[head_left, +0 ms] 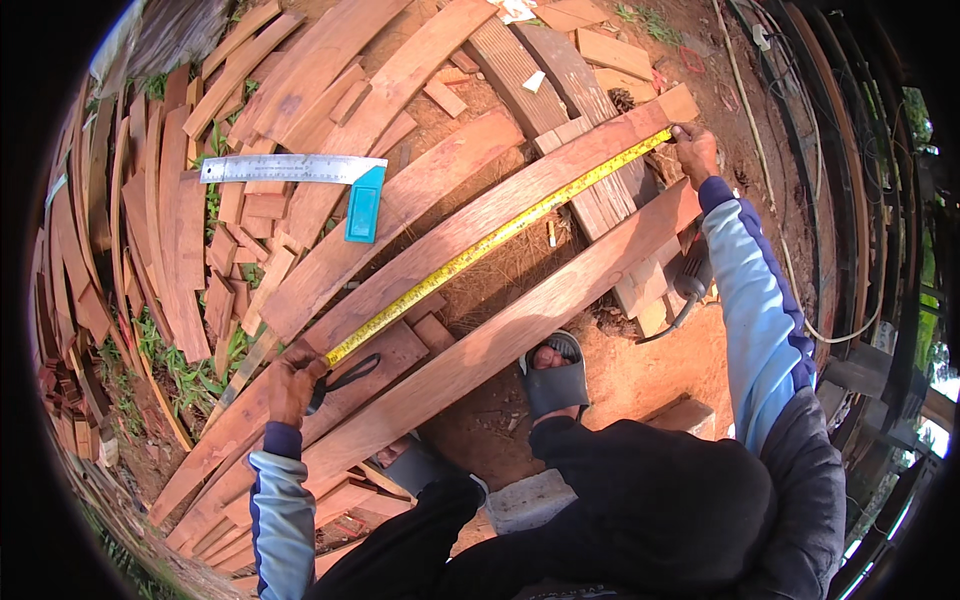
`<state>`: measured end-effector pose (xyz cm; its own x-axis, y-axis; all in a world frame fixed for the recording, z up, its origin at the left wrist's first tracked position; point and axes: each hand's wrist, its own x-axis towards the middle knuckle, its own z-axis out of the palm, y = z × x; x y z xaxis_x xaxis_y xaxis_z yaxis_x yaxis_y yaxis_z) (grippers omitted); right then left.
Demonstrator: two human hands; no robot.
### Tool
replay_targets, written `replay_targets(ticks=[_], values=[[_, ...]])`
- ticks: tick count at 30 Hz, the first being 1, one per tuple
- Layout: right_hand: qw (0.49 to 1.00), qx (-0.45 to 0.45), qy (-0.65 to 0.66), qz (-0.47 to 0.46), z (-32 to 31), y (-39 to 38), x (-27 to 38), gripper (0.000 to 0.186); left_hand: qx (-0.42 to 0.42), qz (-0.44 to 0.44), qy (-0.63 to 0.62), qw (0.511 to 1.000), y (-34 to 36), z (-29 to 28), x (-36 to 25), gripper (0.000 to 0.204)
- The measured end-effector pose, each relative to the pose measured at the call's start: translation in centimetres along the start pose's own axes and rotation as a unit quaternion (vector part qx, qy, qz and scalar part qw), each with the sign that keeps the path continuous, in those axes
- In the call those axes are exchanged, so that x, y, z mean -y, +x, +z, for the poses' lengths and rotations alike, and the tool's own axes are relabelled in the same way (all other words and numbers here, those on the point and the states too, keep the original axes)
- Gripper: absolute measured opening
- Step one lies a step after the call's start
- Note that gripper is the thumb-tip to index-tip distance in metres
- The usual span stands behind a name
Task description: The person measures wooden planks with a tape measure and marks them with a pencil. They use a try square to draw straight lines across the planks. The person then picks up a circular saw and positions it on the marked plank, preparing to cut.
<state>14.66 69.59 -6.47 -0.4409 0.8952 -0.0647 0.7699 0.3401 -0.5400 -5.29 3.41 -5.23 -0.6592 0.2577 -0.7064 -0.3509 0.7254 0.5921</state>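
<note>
Tape measure (482, 246), its yellow blade drawn out, follows a reddish plank's (600, 148) near edge on my feed. I see the left hand (292, 390) gripping its left end and the right hand (697, 155) pinching the tip near the plank's right end. Beyond the far edge lies a turquoise-handled square (363, 208).

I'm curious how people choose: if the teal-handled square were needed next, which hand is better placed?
The left hand, probably: it is nearer the square, while the right hand is farther, at the far end of the yellow tape. Both hold the tape, though.
</note>
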Motion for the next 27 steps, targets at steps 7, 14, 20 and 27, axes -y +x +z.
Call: replay_targets(ticks=[7, 14, 20, 27], values=[[0.987, 0.094, -0.090, -0.096, 1.4, 2.3, 0.9, 0.027, -0.008, -0.018, -0.032, 0.999, -1.2, -0.5, 0.7, 0.006], [0.967, 0.060, -0.186, -0.164, -0.9, 7.1, -7.0, 0.036, -0.015, 0.003, 0.117, 0.993, -0.3, -0.6, 0.0, 0.022], [0.946, 0.007, -0.167, -0.278, -2.9, 8.0, 0.9, 0.039, -0.030, 0.045, 0.117, 0.992, -0.4, -0.2, 0.3, 0.024], [0.831, 0.365, -0.093, -0.409, 2.9, -15.8, 29.9, 0.032, -0.053, 0.044, 0.126, 0.990, -0.8, -0.2, 0.2, 0.024]])
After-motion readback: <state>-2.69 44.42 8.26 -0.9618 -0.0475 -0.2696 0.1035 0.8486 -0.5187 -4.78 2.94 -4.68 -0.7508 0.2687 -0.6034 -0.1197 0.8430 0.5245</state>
